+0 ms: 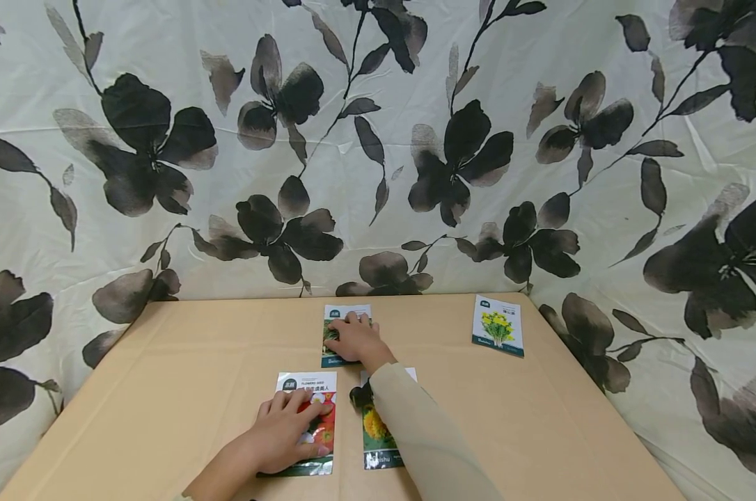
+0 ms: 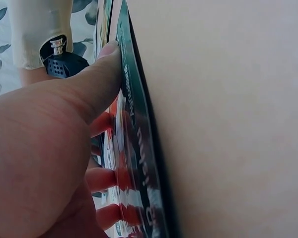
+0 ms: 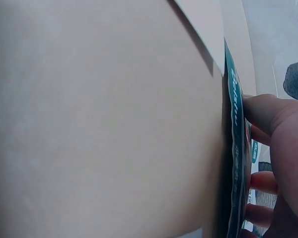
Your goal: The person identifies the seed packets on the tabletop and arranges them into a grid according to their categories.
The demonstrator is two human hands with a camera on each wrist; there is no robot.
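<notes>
Worktop point(image 1: 165, 390) carries, toward its near edge, a red-flower seed packet point(image 1: 324, 430); the left hand point(image 1: 284, 428) rests spread across it. Beside it, a yellow-flower packet point(image 1: 374, 438) lies partly hidden by the right sleeve point(image 1: 431, 431). By the far edge, the right hand point(image 1: 358, 339) rests, fingers spread, on a smaller packet point(image 1: 331, 358); another point(image 1: 498, 325) lies near the far right corner. All look light, thin, bendable, slick: best taken by the side edges.
</notes>
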